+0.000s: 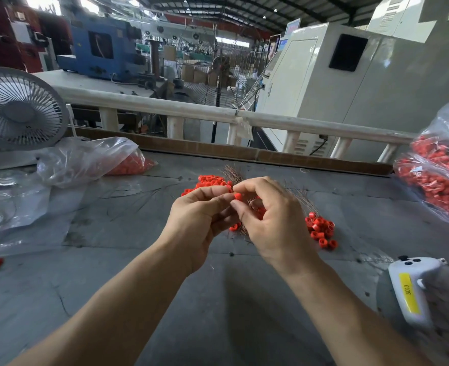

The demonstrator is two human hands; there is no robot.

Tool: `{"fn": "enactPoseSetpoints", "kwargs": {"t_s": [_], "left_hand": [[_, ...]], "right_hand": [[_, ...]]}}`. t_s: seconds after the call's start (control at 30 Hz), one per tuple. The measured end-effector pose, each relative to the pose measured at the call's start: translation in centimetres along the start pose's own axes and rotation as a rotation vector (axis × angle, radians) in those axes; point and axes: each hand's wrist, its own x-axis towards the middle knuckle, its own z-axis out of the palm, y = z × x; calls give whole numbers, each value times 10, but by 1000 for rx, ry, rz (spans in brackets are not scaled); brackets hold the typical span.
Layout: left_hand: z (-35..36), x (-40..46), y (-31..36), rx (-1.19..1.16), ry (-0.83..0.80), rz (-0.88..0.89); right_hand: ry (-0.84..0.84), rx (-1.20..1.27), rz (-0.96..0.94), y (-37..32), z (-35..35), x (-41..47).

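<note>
Far left of the fingers, a fan (20, 109) stands beside a bag (86, 159) of red caps. The left hand (199, 217) and right hand (276, 220) meet fingertip to fingertip, both pinching one red cap (237, 196) above the desk (218, 299). The right hand's curled fingers (244, 213) also grip thin copper wires (252, 203). A pile (213, 180) lies just beyond the fingers, and a second pile (321, 232) lies near their right.

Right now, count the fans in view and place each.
2. A small white desk fan stands at the table's far left; a large wire-caged pedestal fan stands beyond the railing. More may be hidden farther back.
</note>
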Motion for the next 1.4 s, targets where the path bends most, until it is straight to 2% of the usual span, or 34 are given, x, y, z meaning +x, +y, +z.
{"fn": "enactPoseSetpoints", "kwargs": {"t_s": [0.4,0.7,0.8,1.0,1.23,1.4], "left_hand": [[0,-1,3,-54,17,22],[-5,1,4,164,89,87],[-5,0,5,280,89,138],[-6,3,1,584,172,219],[-15,7,-10,1049,186,312],[-15,6,-14,1260,183,376]], "right_hand": [[38,28,-21,0,3,-2],[-61,-21,-74,0,-1,-1],[-31,-65,-42,4,-3,1],[111,-387,242,44,-23,8],[-152,-589,731,76,-51,11],[-264,-679,784,78,-59,12]]}}
